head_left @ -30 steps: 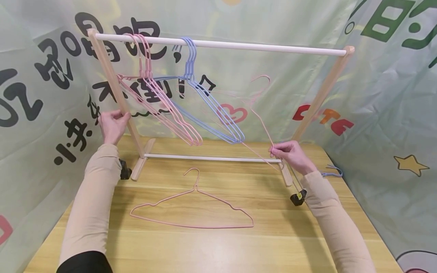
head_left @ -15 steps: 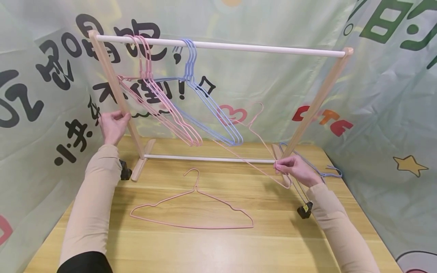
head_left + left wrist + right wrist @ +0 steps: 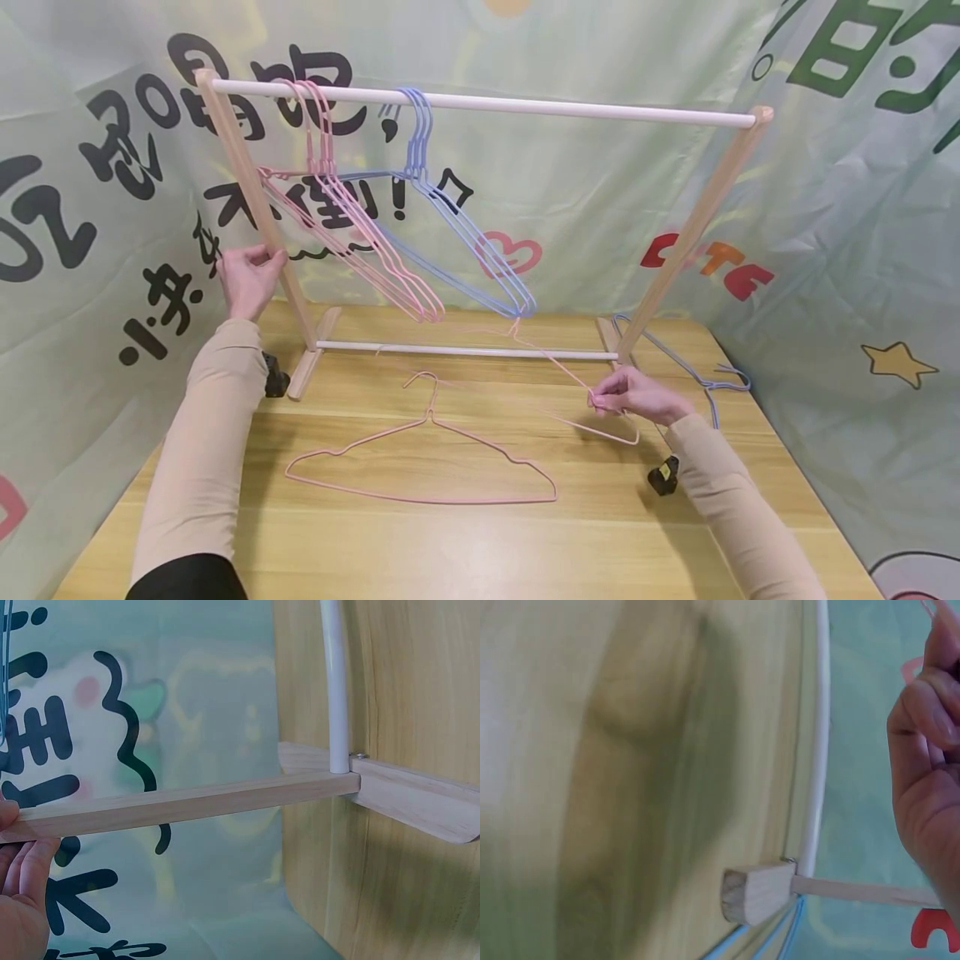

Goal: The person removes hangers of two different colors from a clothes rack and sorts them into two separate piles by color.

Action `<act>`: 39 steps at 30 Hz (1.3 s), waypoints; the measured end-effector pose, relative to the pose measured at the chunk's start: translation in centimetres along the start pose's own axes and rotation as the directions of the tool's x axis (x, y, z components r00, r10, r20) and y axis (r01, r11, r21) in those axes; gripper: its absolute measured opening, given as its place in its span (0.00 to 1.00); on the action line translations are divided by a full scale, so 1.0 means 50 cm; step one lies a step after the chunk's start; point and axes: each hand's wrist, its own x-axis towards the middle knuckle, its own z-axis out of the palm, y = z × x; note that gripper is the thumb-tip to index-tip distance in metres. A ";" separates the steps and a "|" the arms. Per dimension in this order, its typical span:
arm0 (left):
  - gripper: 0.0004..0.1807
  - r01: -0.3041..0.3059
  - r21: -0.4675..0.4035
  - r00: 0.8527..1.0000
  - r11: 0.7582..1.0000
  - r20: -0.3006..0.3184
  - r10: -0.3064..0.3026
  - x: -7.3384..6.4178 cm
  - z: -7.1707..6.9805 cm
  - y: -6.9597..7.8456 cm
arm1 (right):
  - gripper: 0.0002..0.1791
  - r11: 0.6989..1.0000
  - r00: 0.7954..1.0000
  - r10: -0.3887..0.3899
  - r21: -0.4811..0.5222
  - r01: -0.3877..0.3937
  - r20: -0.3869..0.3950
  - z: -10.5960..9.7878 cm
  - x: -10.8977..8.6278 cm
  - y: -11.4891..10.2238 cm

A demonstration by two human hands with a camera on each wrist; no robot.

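My left hand (image 3: 251, 282) holds the left wooden post (image 3: 253, 187) of a small clothes rack. In the left wrist view, the thumb lies above that post and the fingers below it. With its fingertips, my right hand (image 3: 637, 396) pinches a thin pink clothes hanger (image 3: 553, 360) by one shoulder, low in front of the rack's right foot. This hanger is partly blurred. Another pink hanger (image 3: 450, 502) lies flat on the table. Several pink hangers (image 3: 326, 154) and several blue hangers (image 3: 416, 158) hang from the white top rod (image 3: 585, 106), towards its left side.
A blue hanger (image 3: 705, 383) lies behind the right post (image 3: 690, 237), partly hidden by the right arm. A white lower bar (image 3: 465, 351) joins the rack's feet. Printed cloth (image 3: 600, 50) stands behind and beside the wooden table (image 3: 420, 550).
The pink hanger in my right hand has swung down from upright to nearly level, its hook dropping from above the lower bar to near the tabletop. My left hand has stayed on the post.
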 end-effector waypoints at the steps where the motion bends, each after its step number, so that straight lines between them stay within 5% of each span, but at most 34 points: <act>1: 0.21 0.000 0.000 1.000 1.000 -0.001 0.000 0.000 0.000 0.000 | 0.12 1.000 1.000 -0.014 0.018 0.014 0.026 0.003 0.003 0.004; 6: 0.21 -0.001 -0.004 1.000 1.000 0.001 0.001 -0.001 0.000 0.003 | 0.12 0.994 0.987 -0.063 0.094 0.049 0.145 0.021 0.014 0.018; 20: 0.20 -0.009 -0.007 1.000 1.000 -0.012 0.009 -0.001 0.001 0.002 | 0.15 0.968 0.943 -0.024 0.242 -0.060 0.331 0.097 0.059 0.055; 32: 0.19 -0.020 -0.004 1.000 1.000 -0.022 0.020 0.001 0.002 -0.001 | 0.17 0.951 0.915 -0.002 0.283 -0.122 0.403 0.166 0.096 0.060; 39: 0.19 -0.019 0.002 1.000 1.000 -0.012 0.019 0.001 0.000 -0.001 | 0.18 0.966 0.920 0.074 0.201 -0.162 0.384 0.187 0.114 0.053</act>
